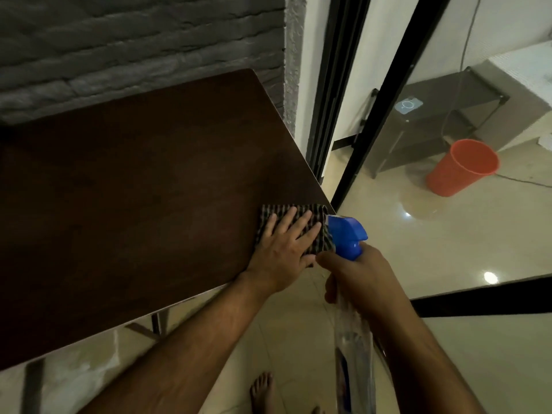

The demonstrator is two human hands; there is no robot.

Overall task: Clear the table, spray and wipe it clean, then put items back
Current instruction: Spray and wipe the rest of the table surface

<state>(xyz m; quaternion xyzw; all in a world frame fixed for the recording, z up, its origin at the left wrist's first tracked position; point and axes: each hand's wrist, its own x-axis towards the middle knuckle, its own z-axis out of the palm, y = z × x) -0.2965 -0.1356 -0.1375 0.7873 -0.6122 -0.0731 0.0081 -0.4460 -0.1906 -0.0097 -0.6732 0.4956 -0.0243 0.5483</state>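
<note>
A dark brown wooden table [134, 189] fills the left of the view, its top bare. A checked cloth [319, 225] lies at the table's near right corner. My left hand [283, 246] presses flat on the cloth with fingers spread. My right hand [355, 279] grips the neck of a clear spray bottle [355, 354] with a blue trigger head [348, 237]. The bottle hangs just off the table's right edge, its nozzle close to the cloth.
A grey brick wall [134, 40] backs the table. A black-framed glass door [358, 100] stands to the right. Beyond the glass are an orange bucket [461, 168] and a dark metal rack [442, 115]. My bare foot [263, 392] is on the tiled floor.
</note>
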